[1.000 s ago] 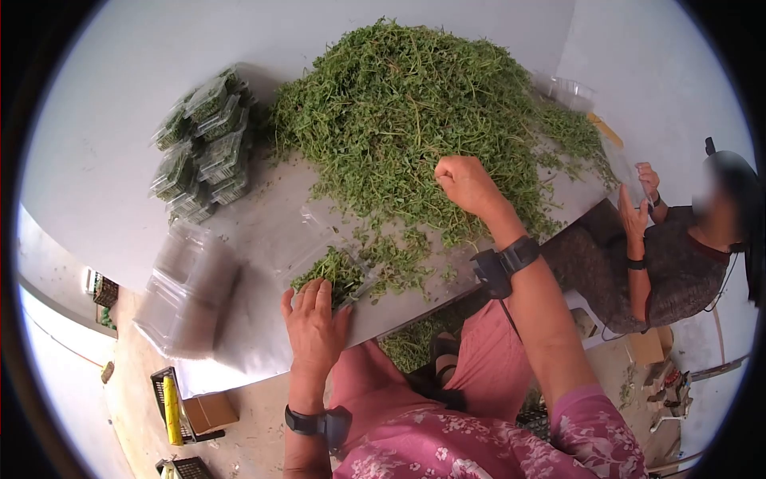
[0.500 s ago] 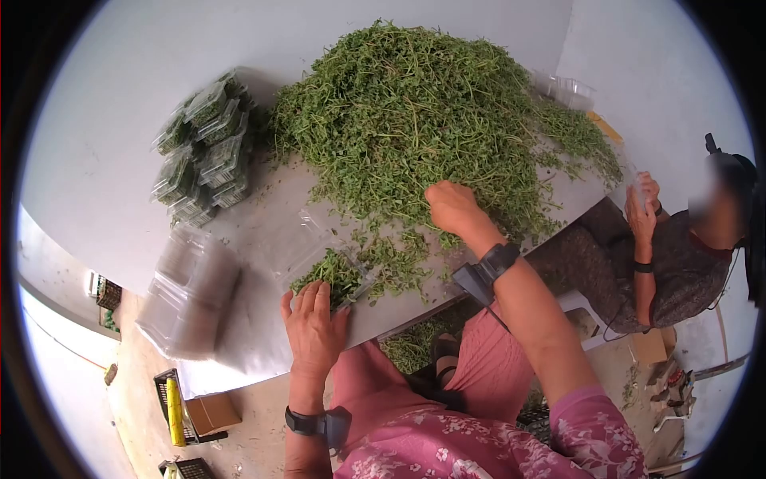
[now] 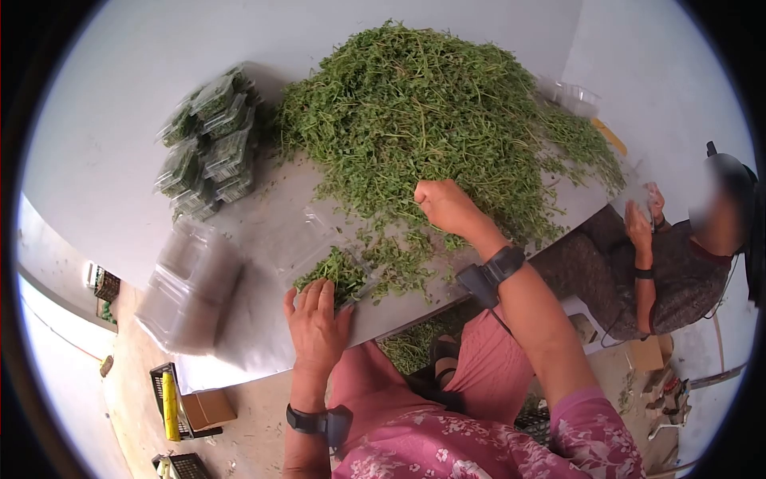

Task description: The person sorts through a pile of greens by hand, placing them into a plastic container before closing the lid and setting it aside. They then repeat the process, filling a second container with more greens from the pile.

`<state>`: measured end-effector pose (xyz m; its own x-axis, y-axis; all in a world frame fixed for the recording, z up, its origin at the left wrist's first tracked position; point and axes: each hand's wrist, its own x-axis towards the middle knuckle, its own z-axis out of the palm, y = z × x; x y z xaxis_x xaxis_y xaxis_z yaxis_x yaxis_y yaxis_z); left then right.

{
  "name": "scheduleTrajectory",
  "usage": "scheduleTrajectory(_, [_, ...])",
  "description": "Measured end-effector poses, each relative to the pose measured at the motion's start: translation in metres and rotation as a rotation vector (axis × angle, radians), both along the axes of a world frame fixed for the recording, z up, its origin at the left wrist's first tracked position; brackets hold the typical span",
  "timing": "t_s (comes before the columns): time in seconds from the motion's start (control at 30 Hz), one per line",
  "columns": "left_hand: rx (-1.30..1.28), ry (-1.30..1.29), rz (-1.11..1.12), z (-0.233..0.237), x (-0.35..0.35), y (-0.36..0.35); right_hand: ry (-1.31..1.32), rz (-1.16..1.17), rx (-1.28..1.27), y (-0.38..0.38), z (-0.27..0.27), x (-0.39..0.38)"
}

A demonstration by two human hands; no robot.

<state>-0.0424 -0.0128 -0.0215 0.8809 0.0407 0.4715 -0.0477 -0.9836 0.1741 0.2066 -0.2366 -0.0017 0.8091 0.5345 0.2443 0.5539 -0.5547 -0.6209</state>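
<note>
A large heap of leafy green sprigs (image 3: 423, 112) covers the back middle of the table. My right hand (image 3: 451, 209) is closed at the heap's front edge, its fingers curled against the sprigs; what lies inside them is hidden. Nearer to me stands a clear plastic clamshell box (image 3: 363, 289) with its lid (image 3: 307, 231) folded back and greens (image 3: 339, 271) inside. Over the box's near side lies my left hand (image 3: 317, 326), fingers spread on the greens and thumb apart. Loose sprigs (image 3: 403, 263) are scattered just right of the box.
Filled clamshell boxes (image 3: 211, 144) are stacked at the back left. Empty clear boxes (image 3: 191, 287) stand nested at the front left. At right, a co-worker's hands (image 3: 642, 219) hold something clear. Black crates (image 3: 185, 407) and a cardboard box (image 3: 209, 409) sit on the floor.
My right hand has shifted slightly left along the front of the heap. My left hand stays at the box. The co-worker's hands have moved a little. The whole view has tilted slightly.
</note>
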Motion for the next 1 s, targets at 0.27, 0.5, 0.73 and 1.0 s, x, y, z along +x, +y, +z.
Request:
scheduleTrajectory(0.27, [0.007, -0.006, -0.003, 0.000, 0.000, 0.000, -0.077, -0.051, -0.322, 0.023, 0.005, -0.023])
scheduleTrajectory(0.5, [-0.006, -0.016, 0.000, 0.002, -0.001, -0.001, -0.009, -0.062, -0.335, 0.020, -0.011, -0.008])
scheduleTrajectory(0.73, [0.004, -0.008, 0.000, -0.001, -0.001, 0.000, 0.186, 0.074, -0.013, 0.009, 0.003, 0.005])
scheduleTrajectory(1.0, [0.001, -0.087, -0.033, -0.001, -0.006, 0.000, 0.069, 0.130, 0.049, 0.014, 0.013, -0.005])
